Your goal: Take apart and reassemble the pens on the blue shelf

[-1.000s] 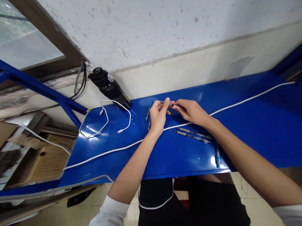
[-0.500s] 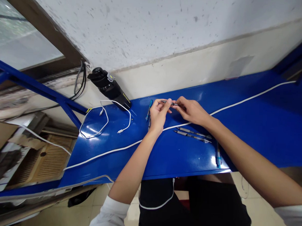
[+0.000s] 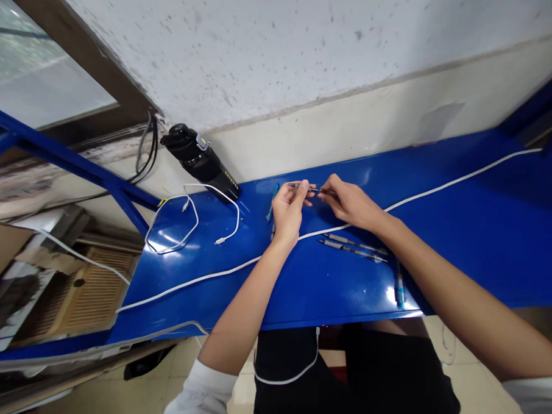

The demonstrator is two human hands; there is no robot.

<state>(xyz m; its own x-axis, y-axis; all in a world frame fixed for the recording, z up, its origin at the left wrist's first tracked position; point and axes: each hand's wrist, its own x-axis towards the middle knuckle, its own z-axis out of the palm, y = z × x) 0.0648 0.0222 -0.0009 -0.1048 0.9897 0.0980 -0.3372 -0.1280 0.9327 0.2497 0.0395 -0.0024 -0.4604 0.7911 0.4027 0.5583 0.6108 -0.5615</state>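
Above the blue table, my left hand [image 3: 288, 210] pinches a slim pen [image 3: 299, 185] between thumb and fingers, its grey tip end pointing left. My right hand [image 3: 347, 201] is closed on the dark right end of the pen [image 3: 322, 191]. A thin length shows between the two hands; whether the pen is in one piece or parted there I cannot tell. Below my right hand lie two grey-and-clear pens [image 3: 347, 248], side by side. A blue-ended pen [image 3: 399, 288] lies near the front edge, and another blue pen [image 3: 272, 204] is partly behind my left hand.
A white cable [image 3: 209, 278] runs across the blue table [image 3: 309, 288], passing under my forearms. At the left are a coiled white charging cable [image 3: 197, 219] and a black bottle [image 3: 204, 164] by the wall. Blue frame bars [image 3: 76, 165] stand at the left side.
My right hand has shifted slightly right, and the gap between the hands is a little wider, with more of the thin dark length showing. The things on the table have not moved.
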